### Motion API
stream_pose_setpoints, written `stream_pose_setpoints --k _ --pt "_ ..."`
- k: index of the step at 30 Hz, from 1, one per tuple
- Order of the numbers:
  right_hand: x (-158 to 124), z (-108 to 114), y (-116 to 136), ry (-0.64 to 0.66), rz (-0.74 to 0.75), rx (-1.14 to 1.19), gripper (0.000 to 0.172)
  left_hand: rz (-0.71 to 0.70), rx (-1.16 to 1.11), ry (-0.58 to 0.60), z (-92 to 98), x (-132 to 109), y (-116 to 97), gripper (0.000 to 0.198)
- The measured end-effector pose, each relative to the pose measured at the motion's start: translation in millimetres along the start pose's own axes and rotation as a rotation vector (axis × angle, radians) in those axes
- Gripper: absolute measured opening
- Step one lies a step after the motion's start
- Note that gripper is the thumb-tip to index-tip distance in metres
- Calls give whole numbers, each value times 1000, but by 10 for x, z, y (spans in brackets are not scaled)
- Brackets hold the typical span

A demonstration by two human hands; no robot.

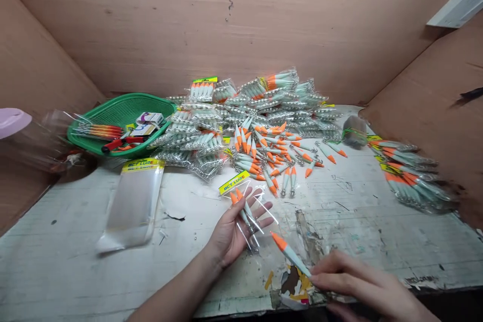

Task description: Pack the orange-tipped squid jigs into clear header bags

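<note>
My left hand (232, 234), palm up, holds a clear plastic bag with a yellow-green header (234, 183); its thumb presses on the bag. Inside the bag lie a couple of orange-tipped pale fishing lures (247, 207). My right hand (350, 276) pinches a single fishing lure (290, 252) by its tail end, the orange tip pointing up and left towards the bag. The lure and the bag are apart. Beyond my hands, a loose heap of the same lures (271, 153) is spread on the table, their orange tips pointing different ways.
A stack of clear header bags (136, 206) lies at the left. Behind it stands a green basket (86, 115) with small boxes and red-handled pliers. Filled lure packets (264, 105) are piled along the back wall, and more packets (415, 181) lie at the right. The tabletop (362, 221) is worn.
</note>
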State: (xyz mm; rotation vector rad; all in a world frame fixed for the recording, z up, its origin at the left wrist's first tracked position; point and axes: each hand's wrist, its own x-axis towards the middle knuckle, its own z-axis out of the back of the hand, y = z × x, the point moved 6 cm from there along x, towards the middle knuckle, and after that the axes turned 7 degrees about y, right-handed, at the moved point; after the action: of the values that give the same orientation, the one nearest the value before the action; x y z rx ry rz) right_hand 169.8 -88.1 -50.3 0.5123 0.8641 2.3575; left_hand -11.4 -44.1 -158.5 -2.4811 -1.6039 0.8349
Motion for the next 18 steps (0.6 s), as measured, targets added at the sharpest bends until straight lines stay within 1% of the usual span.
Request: stream_pose_setpoints --k 2,4,6,8,10,12,13,14,16,18 --pt "63 -156 11 24 13 -2 33 0 -7 10 5 1 9 29" --pt "135 -284 6 26 36 -53 36 6 -2 28 -1 4 15 26" --pt "193 -335 13 -4 44 -94 37 -4 1 39 -7 11 1 26" --pt "216 -299 70 -36 70 -95 35 -29 -10 29 -3 19 -33 29" --pt "211 -234 143 5 78 -93 33 -53 -27 -1 13 20 -65 30" --pt "195 -175 189 69 49 -123 32 -59 -34 -18 19 15 -74 29" --pt "191 -152 199 75 36 -148 31 -54 -34 -16 15 10 -67 29" --pt "193 -141 200 59 26 -174 31 -47 -34 -9 8 5 -53 29" --pt "219 -165 174 -29 16 -225 31 -23 -28 -3 -9 -7 -9 30" --pt "264 -261 121 -120 9 -299 37 8 -12 -13 -22 -18 36 33"
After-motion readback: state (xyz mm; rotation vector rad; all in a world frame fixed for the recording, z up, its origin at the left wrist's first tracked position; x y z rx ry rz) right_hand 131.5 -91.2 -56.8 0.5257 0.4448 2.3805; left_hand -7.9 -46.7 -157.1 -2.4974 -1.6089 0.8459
